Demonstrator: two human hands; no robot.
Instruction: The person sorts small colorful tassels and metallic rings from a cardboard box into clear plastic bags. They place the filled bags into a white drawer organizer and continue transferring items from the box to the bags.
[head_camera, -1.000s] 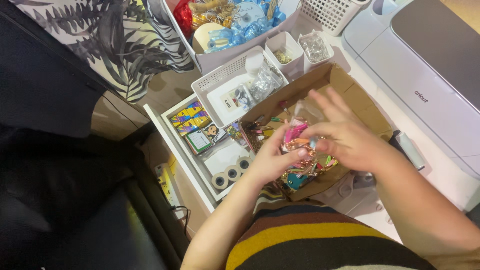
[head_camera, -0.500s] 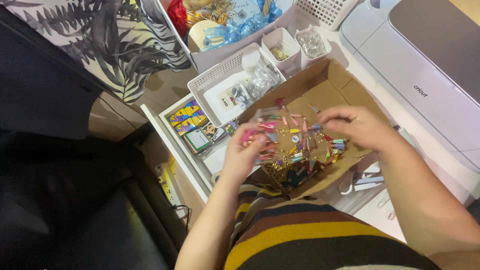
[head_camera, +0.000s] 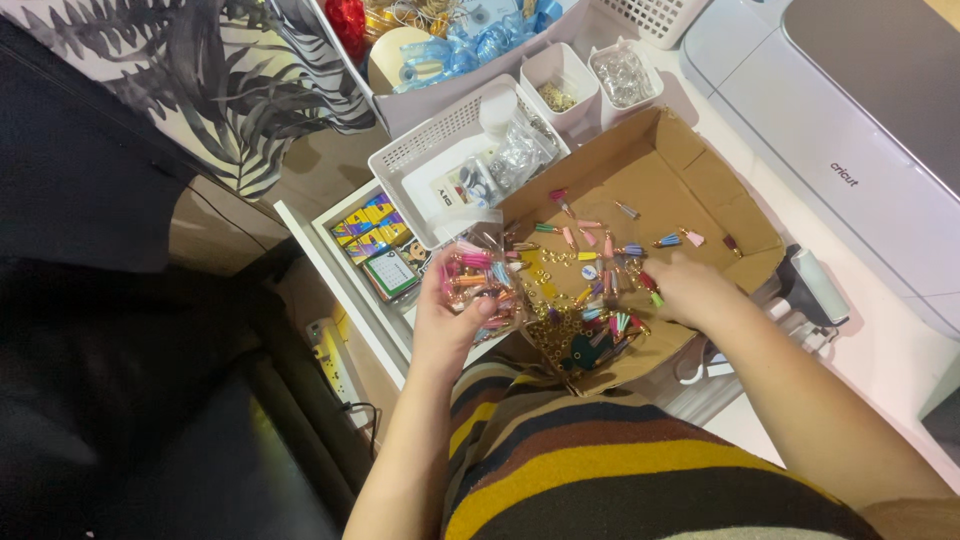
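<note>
- A clear plastic bag of coloured tassels is gripped in the left hand, thumb and fingers closed around it, at the near-left edge of the shallow cardboard box.
- The bag is held just beside the box, probably so that its contents stay close to those already lying there.
- The right hand is laid palm down inside the box, on or just above the scattered tassels; whether anything is pinched under it cannot be told, since the fingertips are hidden by the back of the hand.
- The two hands are kept apart, with the heap of loose tassels and small gold rings between them.
- The loose pieces are spread over the box floor, seemingly so that the raised flaps keep them from rolling off.
- A white basket of small packets is set just behind the box, and an open drawer sits below it.
- A grey-white machine is cut off at the upper right.
- The dark green item in the heap is too small to identify.
</note>
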